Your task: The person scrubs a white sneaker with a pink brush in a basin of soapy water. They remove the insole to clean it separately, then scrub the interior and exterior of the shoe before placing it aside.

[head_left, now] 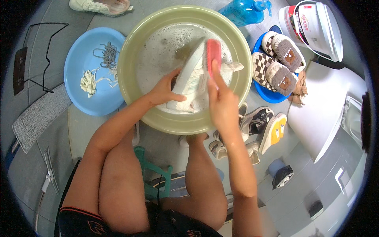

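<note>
A round green basin [128, 67] is standing on the floor in front of the person, and foamy water [158, 47] is filling its bottom. Just to its left, a smaller light-blue basin [77, 63] is holding shoelaces. A white bucket [314, 31] is lying tilted at the upper right, and near it a darker blue basin [266, 94] is carrying a pair of checkered slippers [282, 81]. Inside the green basin, a white shoe [191, 85] is leaning on its side, its sole facing left and its tongue poking out to the right; how deep it is sitting in the water cannot be told. Beyond the basin's far right edge, a blue pump bottle [244, 14] is standing. The right hand [222, 98] is gripping a brush, its index finger stretching along the back. The left hand [167, 87] is grasping the shoe, its thumb pressing on the near end. The pink brush [213, 51] is resting against the shoe's upper. Gray laces [106, 55] and white laces [89, 83] are lying bunched in the light-blue basin.
</note>
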The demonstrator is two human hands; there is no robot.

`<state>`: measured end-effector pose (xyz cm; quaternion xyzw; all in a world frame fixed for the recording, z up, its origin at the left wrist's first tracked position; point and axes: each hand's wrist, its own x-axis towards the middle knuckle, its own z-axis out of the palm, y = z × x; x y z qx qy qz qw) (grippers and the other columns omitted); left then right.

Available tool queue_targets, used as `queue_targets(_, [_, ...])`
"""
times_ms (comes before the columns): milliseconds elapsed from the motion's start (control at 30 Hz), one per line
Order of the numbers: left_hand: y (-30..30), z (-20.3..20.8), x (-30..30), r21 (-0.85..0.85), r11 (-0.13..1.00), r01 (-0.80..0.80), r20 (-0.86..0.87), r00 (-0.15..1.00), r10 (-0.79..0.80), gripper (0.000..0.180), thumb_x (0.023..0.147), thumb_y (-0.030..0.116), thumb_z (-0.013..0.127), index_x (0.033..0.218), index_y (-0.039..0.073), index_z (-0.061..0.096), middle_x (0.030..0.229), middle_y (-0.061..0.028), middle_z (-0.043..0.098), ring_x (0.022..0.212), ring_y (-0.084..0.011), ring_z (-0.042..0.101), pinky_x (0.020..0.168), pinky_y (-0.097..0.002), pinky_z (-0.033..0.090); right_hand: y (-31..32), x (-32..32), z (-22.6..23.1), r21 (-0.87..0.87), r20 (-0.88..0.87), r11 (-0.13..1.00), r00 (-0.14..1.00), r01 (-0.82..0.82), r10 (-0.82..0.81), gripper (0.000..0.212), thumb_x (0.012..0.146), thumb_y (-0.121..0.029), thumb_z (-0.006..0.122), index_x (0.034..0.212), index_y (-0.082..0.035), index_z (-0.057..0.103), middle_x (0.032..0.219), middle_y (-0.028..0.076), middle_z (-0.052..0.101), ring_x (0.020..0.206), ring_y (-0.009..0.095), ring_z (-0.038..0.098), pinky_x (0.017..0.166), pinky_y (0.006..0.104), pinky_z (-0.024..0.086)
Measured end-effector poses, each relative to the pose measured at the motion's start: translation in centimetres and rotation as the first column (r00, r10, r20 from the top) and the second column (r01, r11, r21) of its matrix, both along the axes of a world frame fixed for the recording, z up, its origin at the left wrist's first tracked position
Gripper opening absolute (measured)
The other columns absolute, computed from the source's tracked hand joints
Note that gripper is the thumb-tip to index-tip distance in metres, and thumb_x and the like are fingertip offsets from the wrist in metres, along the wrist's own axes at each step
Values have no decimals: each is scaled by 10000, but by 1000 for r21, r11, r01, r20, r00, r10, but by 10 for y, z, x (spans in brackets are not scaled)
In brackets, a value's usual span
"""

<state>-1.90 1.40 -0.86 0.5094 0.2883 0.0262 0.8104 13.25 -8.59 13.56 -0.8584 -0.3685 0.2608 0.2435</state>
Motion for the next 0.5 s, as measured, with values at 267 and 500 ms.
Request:
queue_targets(267, [7,6,6,-138,990,-28,-100,995,14,926,598,172,835,1388,-22,392,1285,-146,547,1176,-235,526,1015,-334,390,-32,-34,-14,-187,177,959,953,-213,246,482,926,-252,558,1397,-251,458,558,144,578,477,326,593,476,448,488])
queue_targets(500, [1,-3,1,-71,995,69,-26,997,-71,1059,587,186,821,1455,-36,256,1402,-177,419,1302,-254,396,1097,-339,280,11,22,-54,-69,150,997,987,-40,50,429,946,-285,508,1372,-236,484,617,185,616,545,379,622,528,495,494])
